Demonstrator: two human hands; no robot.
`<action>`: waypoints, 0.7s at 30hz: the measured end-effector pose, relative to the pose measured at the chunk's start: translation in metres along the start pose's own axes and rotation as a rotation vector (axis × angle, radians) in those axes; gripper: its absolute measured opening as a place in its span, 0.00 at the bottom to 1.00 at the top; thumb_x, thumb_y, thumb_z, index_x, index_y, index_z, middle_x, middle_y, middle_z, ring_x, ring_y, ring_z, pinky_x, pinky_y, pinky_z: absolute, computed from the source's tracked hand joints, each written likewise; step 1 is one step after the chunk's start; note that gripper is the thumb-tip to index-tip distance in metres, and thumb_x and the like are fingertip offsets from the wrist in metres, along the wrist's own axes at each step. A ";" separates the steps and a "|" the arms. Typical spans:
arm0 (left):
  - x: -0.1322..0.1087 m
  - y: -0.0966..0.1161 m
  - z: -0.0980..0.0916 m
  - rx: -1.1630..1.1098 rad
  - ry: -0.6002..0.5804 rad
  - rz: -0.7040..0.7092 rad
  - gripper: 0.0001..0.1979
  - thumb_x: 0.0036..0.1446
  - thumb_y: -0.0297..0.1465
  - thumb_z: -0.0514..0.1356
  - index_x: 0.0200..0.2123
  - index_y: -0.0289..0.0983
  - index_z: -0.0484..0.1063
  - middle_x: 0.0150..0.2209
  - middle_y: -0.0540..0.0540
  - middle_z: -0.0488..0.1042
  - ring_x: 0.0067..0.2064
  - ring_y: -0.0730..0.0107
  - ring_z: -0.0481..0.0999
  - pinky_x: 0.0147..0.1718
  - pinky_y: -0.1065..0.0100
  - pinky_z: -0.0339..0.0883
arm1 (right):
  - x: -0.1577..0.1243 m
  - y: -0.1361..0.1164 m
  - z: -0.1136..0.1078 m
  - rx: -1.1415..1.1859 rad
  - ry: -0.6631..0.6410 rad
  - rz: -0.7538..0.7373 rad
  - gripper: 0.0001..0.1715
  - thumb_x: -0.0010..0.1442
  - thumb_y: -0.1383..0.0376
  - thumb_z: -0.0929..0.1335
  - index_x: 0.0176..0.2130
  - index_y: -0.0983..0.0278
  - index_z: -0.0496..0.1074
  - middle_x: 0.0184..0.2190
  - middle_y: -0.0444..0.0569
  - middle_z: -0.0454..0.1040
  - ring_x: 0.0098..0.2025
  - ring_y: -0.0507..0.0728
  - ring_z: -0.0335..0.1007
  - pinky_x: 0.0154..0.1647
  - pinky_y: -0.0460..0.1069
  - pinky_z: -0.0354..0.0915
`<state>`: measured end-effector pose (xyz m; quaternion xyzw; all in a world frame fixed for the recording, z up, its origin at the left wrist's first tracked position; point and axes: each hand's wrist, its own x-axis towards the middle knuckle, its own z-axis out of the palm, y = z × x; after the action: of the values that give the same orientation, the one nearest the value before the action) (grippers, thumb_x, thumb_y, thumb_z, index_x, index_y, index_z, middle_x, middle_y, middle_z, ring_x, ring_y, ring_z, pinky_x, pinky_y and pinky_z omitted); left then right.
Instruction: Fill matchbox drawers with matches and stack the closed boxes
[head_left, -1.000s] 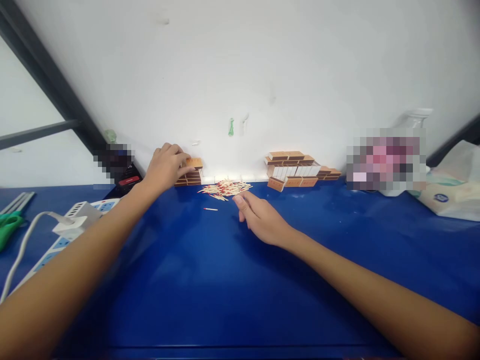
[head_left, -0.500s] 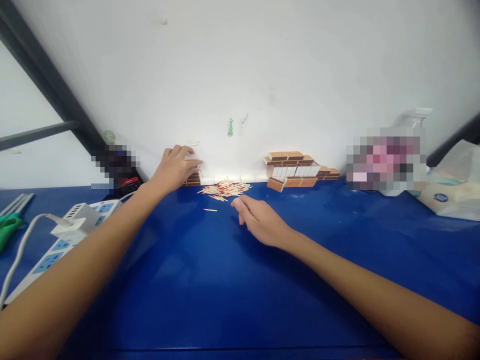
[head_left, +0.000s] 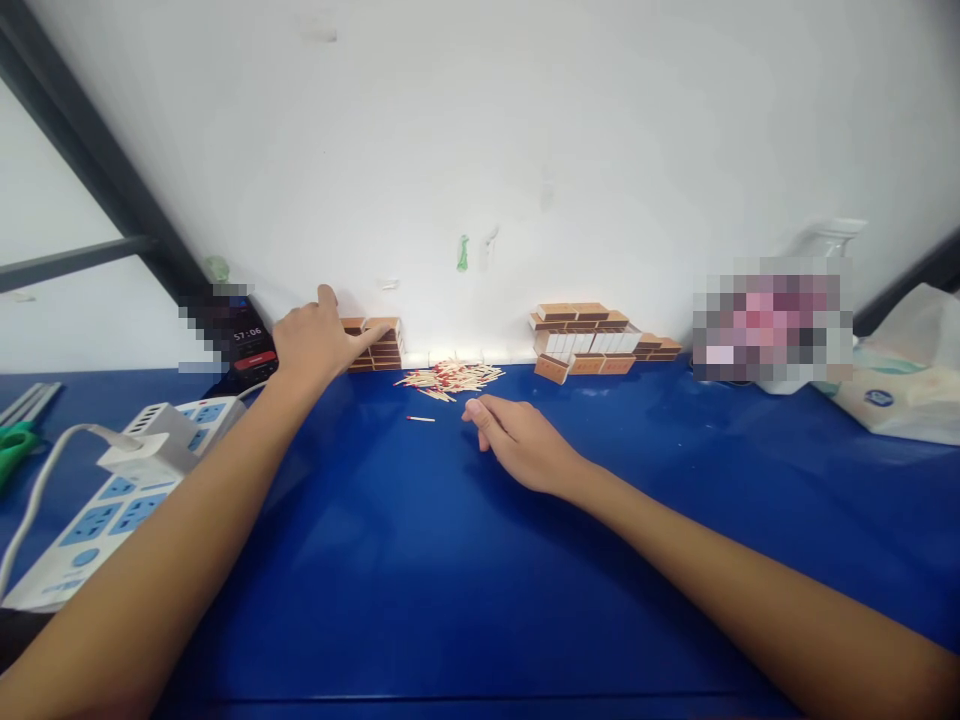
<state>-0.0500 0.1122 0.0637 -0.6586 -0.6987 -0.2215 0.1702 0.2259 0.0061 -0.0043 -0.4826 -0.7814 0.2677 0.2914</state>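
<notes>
My left hand [head_left: 315, 335] is at the left stack of matchboxes [head_left: 386, 352] against the wall, thumb stretched across the stack's front and index finger raised. Its fingers are apart; some are hidden behind the hand. Just in front of the match pile [head_left: 454, 375], my right hand [head_left: 525, 442] is closed with thumb and fingers pressed together. Whatever it may hold cannot be made out. A single match [head_left: 421, 419] with a red head lies on the blue table [head_left: 420, 570], left of my right hand.
More matchboxes [head_left: 589, 343], some brown side out and some white, are stacked at the right by the wall. A power strip [head_left: 97, 525] with a plugged-in charger, a phone [head_left: 251, 340] and green scissors [head_left: 19, 445] are at left. A tissue pack [head_left: 900, 395] sits far right.
My left hand has shifted left along the top of the left stack, uncovering more of the matchboxes, with its index finger now lifted. My right hand has stayed almost still.
</notes>
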 end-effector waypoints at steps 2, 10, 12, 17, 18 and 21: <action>-0.001 0.005 0.002 0.056 -0.003 0.019 0.51 0.53 0.69 0.54 0.59 0.28 0.66 0.42 0.25 0.78 0.45 0.35 0.78 0.40 0.51 0.67 | 0.000 0.000 0.000 -0.003 0.002 -0.005 0.32 0.76 0.46 0.52 0.29 0.59 0.63 0.32 0.50 0.77 0.43 0.61 0.76 0.46 0.55 0.63; -0.002 0.011 0.004 0.223 -0.039 0.006 0.52 0.55 0.70 0.49 0.61 0.28 0.65 0.47 0.26 0.78 0.49 0.36 0.77 0.44 0.53 0.66 | 0.000 -0.002 -0.001 -0.051 -0.001 0.000 0.33 0.75 0.45 0.52 0.29 0.60 0.65 0.31 0.50 0.76 0.41 0.60 0.75 0.45 0.52 0.63; -0.003 0.013 0.002 0.233 -0.049 0.002 0.52 0.56 0.69 0.48 0.61 0.28 0.64 0.48 0.26 0.78 0.50 0.35 0.76 0.46 0.52 0.66 | 0.000 -0.003 -0.001 -0.067 -0.001 0.003 0.33 0.76 0.45 0.52 0.29 0.60 0.65 0.31 0.50 0.76 0.41 0.60 0.75 0.44 0.52 0.63; -0.006 0.022 0.001 0.216 -0.021 -0.026 0.55 0.55 0.69 0.49 0.65 0.25 0.60 0.50 0.25 0.76 0.51 0.35 0.75 0.49 0.50 0.65 | 0.001 -0.003 -0.001 -0.100 -0.005 0.004 0.34 0.76 0.46 0.52 0.30 0.60 0.67 0.31 0.50 0.76 0.40 0.59 0.75 0.43 0.52 0.63; -0.006 0.023 0.002 0.217 -0.017 -0.032 0.56 0.55 0.69 0.49 0.65 0.25 0.59 0.50 0.24 0.76 0.51 0.35 0.75 0.50 0.50 0.65 | 0.001 -0.002 -0.001 -0.104 -0.005 0.002 0.34 0.76 0.46 0.51 0.30 0.60 0.67 0.31 0.50 0.76 0.39 0.59 0.75 0.43 0.51 0.63; -0.007 0.025 0.004 0.221 -0.009 -0.030 0.55 0.55 0.68 0.50 0.65 0.24 0.60 0.51 0.23 0.76 0.52 0.34 0.75 0.50 0.48 0.65 | 0.001 -0.002 -0.001 -0.113 -0.006 0.002 0.34 0.76 0.46 0.52 0.30 0.60 0.67 0.31 0.50 0.76 0.39 0.59 0.75 0.42 0.51 0.63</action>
<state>-0.0246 0.1091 0.0582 -0.6262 -0.7294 -0.1427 0.2355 0.2246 0.0060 -0.0021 -0.4983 -0.7957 0.2248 0.2610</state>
